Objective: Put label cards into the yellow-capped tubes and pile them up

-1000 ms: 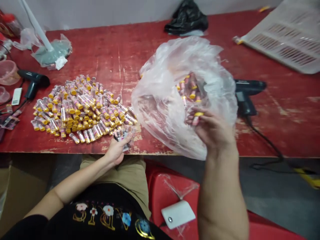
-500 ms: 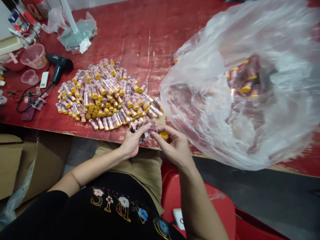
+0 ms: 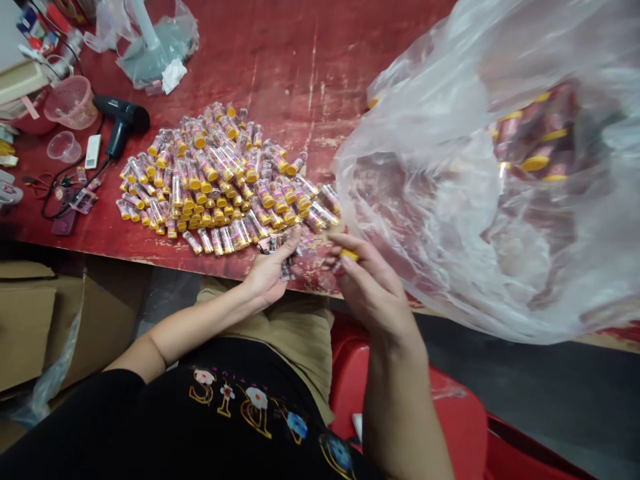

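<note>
Head camera, looking down at a worn red table (image 3: 280, 53); I have both hands near its front edge. Left hand (image 3: 267, 275): thumb pressed over a bunch of small clear wrappers (image 3: 287, 268), fingers gripping it from beneath. Right hand (image 3: 377, 287): fingers curled round a yellow-capped tube (image 3: 349, 254), cap outward, its body mostly hidden and blurred. Hands near each other, apart.

Just beyond the left hand, I note a broad pile of yellow-capped tubes (image 3: 215, 177), stacked several deep, clear-bodied with pink and purple print, most lying on their sides. Right of it, a large translucent plastic bag (image 3: 420, 227) spreads over the table, more tubes (image 3: 537, 160) showing inside its far part.

Left of the pile: black blow dryer (image 3: 120, 120) on its side, white remote (image 3: 93, 152), clear round tub (image 3: 64, 145), pink basket (image 3: 74, 100). Cardboard box (image 3: 25, 333) below the table, lower left; red stool (image 3: 450, 407) lower right.
</note>
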A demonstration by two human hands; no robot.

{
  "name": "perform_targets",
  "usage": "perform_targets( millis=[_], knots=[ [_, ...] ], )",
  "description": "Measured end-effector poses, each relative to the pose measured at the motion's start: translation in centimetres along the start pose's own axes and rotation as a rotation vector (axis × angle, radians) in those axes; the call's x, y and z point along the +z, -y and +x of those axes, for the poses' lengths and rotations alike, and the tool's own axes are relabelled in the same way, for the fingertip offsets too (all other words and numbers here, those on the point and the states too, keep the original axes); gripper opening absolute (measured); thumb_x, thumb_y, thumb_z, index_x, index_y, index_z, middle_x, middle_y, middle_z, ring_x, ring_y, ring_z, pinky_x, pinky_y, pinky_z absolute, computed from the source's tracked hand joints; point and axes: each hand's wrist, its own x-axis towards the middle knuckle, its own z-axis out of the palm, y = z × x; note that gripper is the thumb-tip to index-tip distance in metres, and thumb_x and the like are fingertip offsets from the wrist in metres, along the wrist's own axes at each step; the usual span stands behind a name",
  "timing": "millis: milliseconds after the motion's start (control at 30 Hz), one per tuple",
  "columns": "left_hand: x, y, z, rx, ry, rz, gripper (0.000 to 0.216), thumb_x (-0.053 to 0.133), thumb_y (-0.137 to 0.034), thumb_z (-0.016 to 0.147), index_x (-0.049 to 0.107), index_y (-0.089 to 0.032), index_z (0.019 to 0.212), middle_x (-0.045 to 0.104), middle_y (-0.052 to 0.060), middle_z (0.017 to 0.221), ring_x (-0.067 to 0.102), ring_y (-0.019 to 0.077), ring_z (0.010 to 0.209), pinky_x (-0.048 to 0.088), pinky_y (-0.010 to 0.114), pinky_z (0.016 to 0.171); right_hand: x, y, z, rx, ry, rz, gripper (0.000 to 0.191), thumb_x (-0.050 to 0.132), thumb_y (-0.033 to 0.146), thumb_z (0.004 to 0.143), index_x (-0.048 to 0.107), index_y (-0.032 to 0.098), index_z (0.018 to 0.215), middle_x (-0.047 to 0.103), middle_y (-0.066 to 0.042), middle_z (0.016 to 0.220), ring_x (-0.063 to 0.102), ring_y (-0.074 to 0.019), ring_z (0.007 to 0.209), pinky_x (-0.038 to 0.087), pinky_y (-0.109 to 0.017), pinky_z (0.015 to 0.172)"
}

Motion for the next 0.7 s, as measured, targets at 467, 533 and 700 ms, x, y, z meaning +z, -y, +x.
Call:
perform_targets(
  millis=[467,533,700],
  knots=[
    [0.4,-0.1,-1.4,-0.2,0.025,-0.097,0.024,0.088,-0.014,0.078,0.064,-0.013,0.076,0.059,-0.003,0.07,0.052,0.0046,0.058,0.036,0.016,0.049,2.8,-2.0,-2.0,-0.343,-0.659,-0.016,0.031,0.079,0.053,0.084,0.068,0.032,0.104,0.067,-0.006,0.109,0.07,-0.0253,0.098,0.062,-0.045,0.086],
    [0.3,0.0,-1.4,-0.198,0.035,-0.099,0.028,0.091,-0.015,0.074,0.064,-0.013,0.077,0.061,-0.003,0.073,0.053,0.0046,0.058,0.037,0.016,0.048,2.6,-1.9,-2.4,-0.338,-0.674,0.07,0.027,0.081,0.05,0.084,0.069,0.033,0.102,0.066,-0.004,0.108,0.069,-0.0218,0.094,0.061,-0.039,0.081],
    [0.0,0.7,-1.0,-0.089,0.023,-0.079,0.032,0.096,-0.017,0.067,0.066,-0.013,0.08,0.061,-0.004,0.073,0.051,0.0036,0.058,0.035,0.017,0.05,2.0,-1.2,-3.1,-0.041,-0.339,0.066,0.031,0.066,0.055,0.095,0.072,0.028,0.108,0.065,-0.004,0.089,0.06,-0.0139,0.065,0.056,-0.03,0.062]
  ],
)
